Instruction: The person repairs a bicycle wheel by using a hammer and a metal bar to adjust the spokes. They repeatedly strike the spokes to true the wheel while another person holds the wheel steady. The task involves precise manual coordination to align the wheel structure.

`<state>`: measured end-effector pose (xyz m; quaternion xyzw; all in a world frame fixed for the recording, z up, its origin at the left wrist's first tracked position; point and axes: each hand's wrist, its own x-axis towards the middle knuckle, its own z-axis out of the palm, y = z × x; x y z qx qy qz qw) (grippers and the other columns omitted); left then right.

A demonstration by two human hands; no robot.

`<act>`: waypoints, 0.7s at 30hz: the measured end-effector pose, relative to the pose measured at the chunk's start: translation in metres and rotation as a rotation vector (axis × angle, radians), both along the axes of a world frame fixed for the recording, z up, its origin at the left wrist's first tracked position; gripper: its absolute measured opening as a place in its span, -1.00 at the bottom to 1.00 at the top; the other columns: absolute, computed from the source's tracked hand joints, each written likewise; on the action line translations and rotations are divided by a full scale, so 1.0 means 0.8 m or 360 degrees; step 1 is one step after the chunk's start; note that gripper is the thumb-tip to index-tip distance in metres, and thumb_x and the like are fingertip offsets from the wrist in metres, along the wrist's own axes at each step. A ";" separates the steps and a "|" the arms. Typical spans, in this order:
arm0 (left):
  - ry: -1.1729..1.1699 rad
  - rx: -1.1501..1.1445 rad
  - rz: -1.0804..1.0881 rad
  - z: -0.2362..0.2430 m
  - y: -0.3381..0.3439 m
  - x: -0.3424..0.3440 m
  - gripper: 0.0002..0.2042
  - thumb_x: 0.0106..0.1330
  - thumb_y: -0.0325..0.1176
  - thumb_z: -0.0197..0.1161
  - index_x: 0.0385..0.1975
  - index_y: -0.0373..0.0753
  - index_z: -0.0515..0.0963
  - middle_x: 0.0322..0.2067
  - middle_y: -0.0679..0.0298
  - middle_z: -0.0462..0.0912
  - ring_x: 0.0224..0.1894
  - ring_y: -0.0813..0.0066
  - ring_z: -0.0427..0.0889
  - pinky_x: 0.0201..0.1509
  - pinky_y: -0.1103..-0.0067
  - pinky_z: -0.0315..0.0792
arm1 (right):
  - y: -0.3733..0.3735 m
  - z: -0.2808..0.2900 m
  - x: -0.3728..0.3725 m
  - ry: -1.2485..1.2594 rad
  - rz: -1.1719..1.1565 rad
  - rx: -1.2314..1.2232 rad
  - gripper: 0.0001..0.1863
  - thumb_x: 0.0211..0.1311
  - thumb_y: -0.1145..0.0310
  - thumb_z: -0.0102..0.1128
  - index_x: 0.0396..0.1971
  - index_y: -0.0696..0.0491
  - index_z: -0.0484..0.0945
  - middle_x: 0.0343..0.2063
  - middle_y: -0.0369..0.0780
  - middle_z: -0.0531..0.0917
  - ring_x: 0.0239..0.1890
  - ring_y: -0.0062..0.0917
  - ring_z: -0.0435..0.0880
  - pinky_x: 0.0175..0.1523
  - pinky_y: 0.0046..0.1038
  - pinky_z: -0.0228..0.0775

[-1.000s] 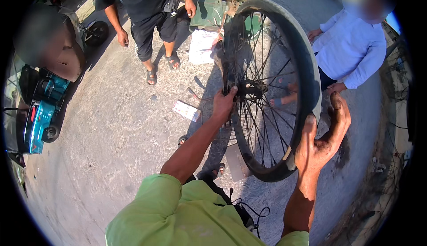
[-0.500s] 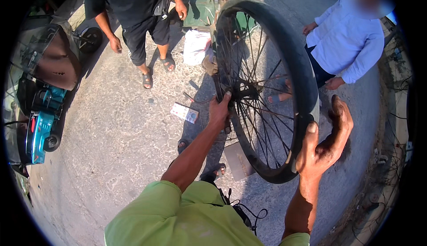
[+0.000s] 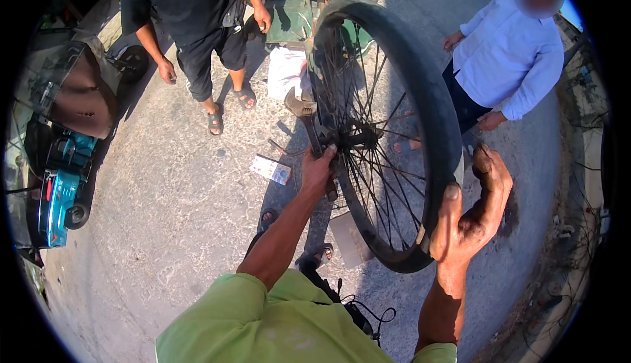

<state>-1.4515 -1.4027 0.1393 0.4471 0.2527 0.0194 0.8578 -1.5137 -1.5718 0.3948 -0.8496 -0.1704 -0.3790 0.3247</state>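
L hand [image 3: 317, 171], ctr of frame: grip clamped on an adj. wrench [image 3: 309, 125], its head tilted up-L, the handle's lower end poking out below the fist. Thumb is nr the hub [image 3: 369, 136]; can't tell if it touches the axle. Spoked wheel [image 3: 358, 141] is up on edge, leaning, from upper ctr to just below mid-frame, R of ctr. R hand [image 3: 465, 225], R of ctr in lower half: grip apart, thumb against the tyre [image 3: 428, 90], other fingers curved & spread off to the R.

Ground [image 3: 171, 212] is sunlit, rough. On it: small flat printed pkg [image 3: 270, 169] L of the L hand; flat greyish panel [image 3: 350, 239] below the wheel, lower ctr; white bag [image 3: 285, 70], upper ctr. Person in dark clothes [image 3: 187, 8] stands upper L of ctr; person in pale shirt [image 3: 506, 54], upper R. Teal vehicle [image 3: 59, 202] at far L; green cart [image 3: 289, 15], top ctr.
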 end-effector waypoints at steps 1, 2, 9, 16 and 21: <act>-0.0044 0.0062 0.0034 0.000 -0.001 -0.002 -0.78 0.36 -0.25 0.31 -0.21 -0.20 0.46 -0.63 0.38 0.42 -0.77 0.61 0.32 -0.74 0.58 0.21 | 0.000 0.000 0.000 0.0000 -0.0005 0.0002 -0.57 0.06 0.49 0.23 -0.01 0.27 0.51 -0.02 0.03 0.57 0.10 -0.15 0.54 0.23 -0.17 0.33; -0.0089 0.0124 0.0069 -0.001 -0.001 -0.003 -0.78 0.36 -0.25 0.31 -0.22 -0.20 0.46 -0.63 0.39 0.42 -0.77 0.61 0.32 -0.74 0.57 0.21 | -0.001 -0.001 0.000 0.0000 -0.0011 0.0005 -0.57 0.06 0.49 0.23 -0.01 0.27 0.52 -0.02 0.03 0.57 0.10 -0.15 0.54 0.23 -0.18 0.33; 0.0171 0.0200 -0.0166 -0.008 0.012 0.005 -0.77 0.33 -0.34 0.34 -0.11 -0.21 0.50 -0.58 0.41 0.53 -0.74 0.68 0.35 -0.70 0.63 0.21 | 0.000 0.001 0.001 0.0024 -0.0013 0.0008 -0.58 0.05 0.48 0.23 -0.04 0.27 0.53 -0.02 0.04 0.58 0.09 -0.15 0.54 0.24 -0.16 0.31; -0.0153 0.0122 -0.0017 -0.016 0.002 -0.003 -0.80 0.34 -0.34 0.33 -0.19 -0.21 0.45 -0.58 0.38 0.45 -0.76 0.63 0.32 -0.74 0.58 0.22 | 0.002 0.000 0.004 0.0050 0.0017 0.0051 -0.60 0.02 0.50 0.21 -0.07 0.28 0.55 -0.04 0.04 0.58 0.07 -0.16 0.55 0.23 -0.18 0.32; 0.0060 0.0137 -0.0054 -0.012 0.006 0.008 -0.81 0.35 -0.32 0.32 -0.17 -0.23 0.50 -0.58 0.40 0.51 -0.72 0.68 0.37 -0.70 0.64 0.24 | 0.004 0.004 0.005 0.0083 0.0019 0.0076 -0.63 0.02 0.50 0.19 -0.10 0.26 0.57 -0.05 0.03 0.59 0.06 -0.19 0.56 0.21 -0.19 0.34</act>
